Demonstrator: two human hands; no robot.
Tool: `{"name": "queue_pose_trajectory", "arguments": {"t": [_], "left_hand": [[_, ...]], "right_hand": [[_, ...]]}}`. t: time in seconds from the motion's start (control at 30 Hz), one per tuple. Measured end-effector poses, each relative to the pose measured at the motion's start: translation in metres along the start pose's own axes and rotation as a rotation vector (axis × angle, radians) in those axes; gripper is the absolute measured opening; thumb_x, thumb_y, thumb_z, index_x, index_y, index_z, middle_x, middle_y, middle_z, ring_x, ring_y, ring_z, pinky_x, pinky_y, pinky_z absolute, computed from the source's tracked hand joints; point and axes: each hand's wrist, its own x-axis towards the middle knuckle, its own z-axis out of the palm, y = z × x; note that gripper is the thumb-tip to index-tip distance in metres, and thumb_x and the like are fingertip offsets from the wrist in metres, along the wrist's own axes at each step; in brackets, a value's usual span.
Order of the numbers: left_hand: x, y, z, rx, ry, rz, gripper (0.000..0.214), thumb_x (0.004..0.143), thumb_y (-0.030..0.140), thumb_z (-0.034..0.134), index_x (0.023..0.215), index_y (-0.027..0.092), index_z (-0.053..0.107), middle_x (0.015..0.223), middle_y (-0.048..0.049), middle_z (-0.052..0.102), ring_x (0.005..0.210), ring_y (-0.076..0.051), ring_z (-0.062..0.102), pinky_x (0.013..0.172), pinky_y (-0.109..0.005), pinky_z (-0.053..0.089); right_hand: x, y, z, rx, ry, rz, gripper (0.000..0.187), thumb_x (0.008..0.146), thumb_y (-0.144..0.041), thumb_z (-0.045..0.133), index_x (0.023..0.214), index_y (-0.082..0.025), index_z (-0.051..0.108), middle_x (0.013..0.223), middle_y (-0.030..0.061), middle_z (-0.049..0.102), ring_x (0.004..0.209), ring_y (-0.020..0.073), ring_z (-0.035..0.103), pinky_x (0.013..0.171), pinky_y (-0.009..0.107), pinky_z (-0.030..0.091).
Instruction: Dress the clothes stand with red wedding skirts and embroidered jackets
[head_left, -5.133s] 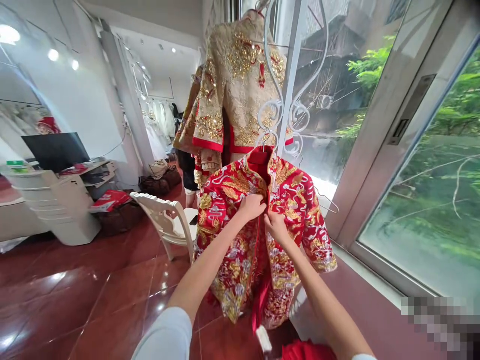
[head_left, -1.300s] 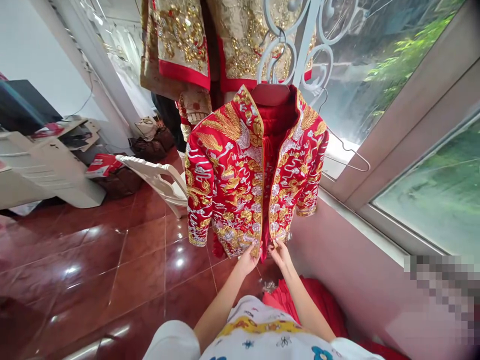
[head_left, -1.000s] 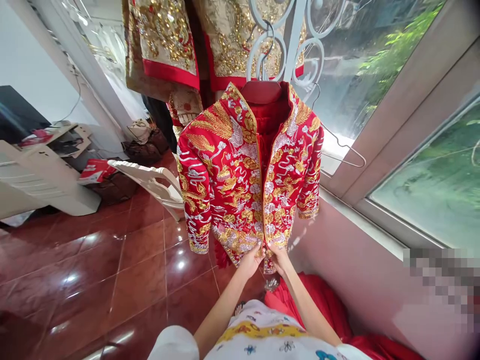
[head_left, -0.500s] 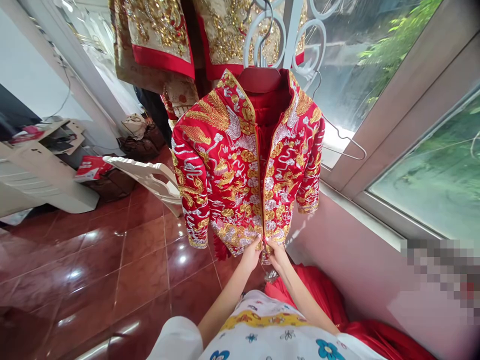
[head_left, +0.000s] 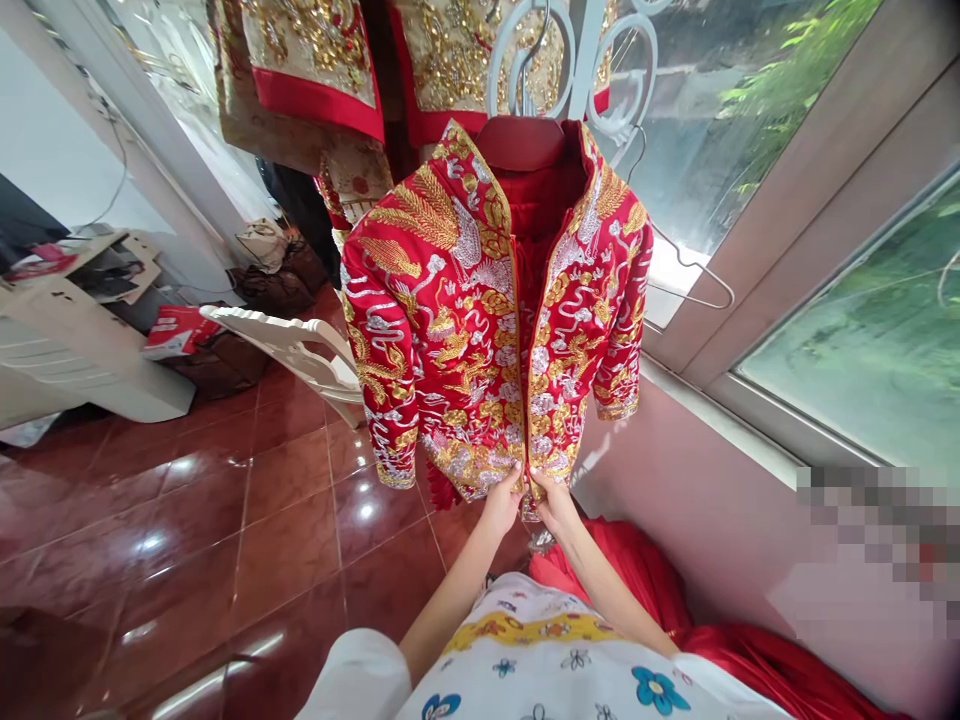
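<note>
- In front of the person, just beside the window wall, the red jacket (head_left: pixel 472 340) hangs upright on a red hanger (head_left: pixel 521 145), whose broad shape probably helps the shoulders stand out evenly.
- The hanger's hook reaches up to the white scrollwork (head_left: pixel 589 65), which seems to bear the weight, so neither hand need lift the jacket.
- At the hem, the left hand (head_left: pixel 501 503) has thumb and fingers drawn together on one front edge.
- Just beside it, the right hand (head_left: pixel 553 503) pinches the other edge the same way; their closeness likely lets both edges be lined up.
- The fronts nearly meet there but gape at the collar, presumably because only the bottom is held.
- Behind, the cream-and-gold garment (head_left: pixel 315 60) hangs higher, leaving the jacket's front unobstructed.
- Below, red fabric (head_left: pixel 637 575) lies heaped by the wall; why it is there, I cannot tell.
</note>
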Motion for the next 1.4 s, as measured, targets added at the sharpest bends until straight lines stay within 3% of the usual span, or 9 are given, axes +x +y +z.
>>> {"name": "queue_pose_trajectory", "arguments": {"t": [0.3, 0.57, 0.7, 0.8, 0.9, 1.0, 1.07, 1.27, 1.4], "left_hand": [[-0.008, -0.006, 0.004, -0.007, 0.066, 0.017, 0.007, 0.072, 0.012, 0.069, 0.079, 0.012, 0.067, 0.08, -0.0065, 0.07, 0.076, -0.015, 0.066, 0.08, -0.027, 0.051], [0.001, -0.011, -0.007, 0.102, 0.093, 0.063, 0.019, 0.067, 0.015, 0.075, 0.085, 0.014, 0.069, 0.099, -0.0088, 0.07, 0.093, -0.019, 0.065, 0.087, -0.031, 0.05], [0.004, -0.008, -0.013, 0.152, 0.059, 0.028, 0.028, 0.061, 0.024, 0.08, 0.084, 0.012, 0.07, 0.097, -0.0108, 0.07, 0.086, -0.021, 0.065, 0.079, -0.033, 0.051], [0.005, -0.008, -0.017, 0.165, 0.039, 0.027, 0.034, 0.057, 0.03, 0.082, 0.085, 0.013, 0.071, 0.095, -0.0094, 0.07, 0.083, -0.019, 0.065, 0.075, -0.031, 0.05], [0.006, -0.009, -0.019, 0.16, 0.017, 0.033, 0.036, 0.055, 0.031, 0.083, 0.083, 0.013, 0.071, 0.093, -0.01, 0.071, 0.081, -0.019, 0.065, 0.072, -0.029, 0.05], [0.006, -0.011, -0.018, 0.138, -0.012, 0.04, 0.037, 0.055, 0.031, 0.083, 0.086, 0.014, 0.071, 0.097, -0.0106, 0.07, 0.086, -0.021, 0.066, 0.076, -0.03, 0.051], [0.005, -0.012, -0.016, 0.114, -0.028, 0.055, 0.038, 0.056, 0.03, 0.082, 0.089, 0.015, 0.07, 0.101, -0.0097, 0.069, 0.093, -0.022, 0.065, 0.082, -0.031, 0.05], [0.006, -0.013, -0.02, 0.135, -0.016, 0.036, 0.034, 0.06, 0.029, 0.08, 0.089, 0.015, 0.069, 0.098, -0.0097, 0.069, 0.087, -0.021, 0.065, 0.076, -0.031, 0.051], [0.009, -0.013, -0.023, 0.152, -0.002, 0.027, 0.034, 0.057, 0.03, 0.082, 0.083, 0.013, 0.069, 0.094, -0.0112, 0.07, 0.081, -0.02, 0.065, 0.072, -0.03, 0.051]], "right_hand": [[0.008, 0.004, 0.0, -0.01, 0.049, 0.042, 0.022, 0.054, -0.016, 0.076, 0.073, -0.015, 0.065, 0.072, 0.003, 0.069, 0.07, 0.0166, 0.066, 0.065, 0.026, 0.056], [0.014, -0.001, 0.007, -0.095, 0.094, 0.065, 0.023, 0.054, -0.019, 0.076, 0.07, -0.015, 0.061, 0.065, 0.0014, 0.067, 0.057, 0.0134, 0.062, 0.045, 0.021, 0.047], [0.005, -0.006, -0.002, -0.2, 0.09, 0.154, 0.029, 0.058, -0.033, 0.078, 0.073, -0.014, 0.062, 0.063, 0.0035, 0.066, 0.05, 0.0137, 0.06, 0.042, 0.022, 0.044], [-0.008, -0.007, -0.011, -0.532, 0.106, 0.297, 0.045, 0.07, -0.056, 0.065, 0.058, -0.013, 0.058, 0.047, 0.0068, 0.058, 0.037, 0.0143, 0.053, 0.034, 0.023, 0.036], [-0.021, -0.01, -0.011, -0.856, 0.093, 0.099, 0.053, 0.076, -0.061, 0.051, 0.05, -0.016, 0.052, 0.042, 0.0037, 0.052, 0.034, 0.0118, 0.046, 0.037, 0.023, 0.033], [-0.026, -0.021, -0.002, -0.963, 0.034, -0.278, 0.042, 0.079, -0.054, 0.051, 0.06, -0.017, 0.056, 0.053, 0.0018, 0.057, 0.045, 0.0128, 0.049, 0.049, 0.024, 0.037], [-0.023, -0.03, 0.005, -1.05, -0.002, -0.381, 0.032, 0.077, -0.047, 0.055, 0.067, -0.017, 0.06, 0.059, 0.002, 0.06, 0.053, 0.0145, 0.052, 0.055, 0.025, 0.038], [-0.004, -0.036, 0.012, -1.08, -0.036, -0.321, 0.014, 0.068, -0.03, 0.058, 0.06, -0.018, 0.055, 0.058, 0.0, 0.056, 0.056, 0.013, 0.046, 0.057, 0.024, 0.032], [0.004, -0.034, 0.009, -1.022, -0.111, -0.147, 0.024, 0.065, -0.029, 0.058, 0.049, -0.018, 0.045, 0.045, -0.004, 0.044, 0.045, 0.0084, 0.036, 0.048, 0.021, 0.026]]}}
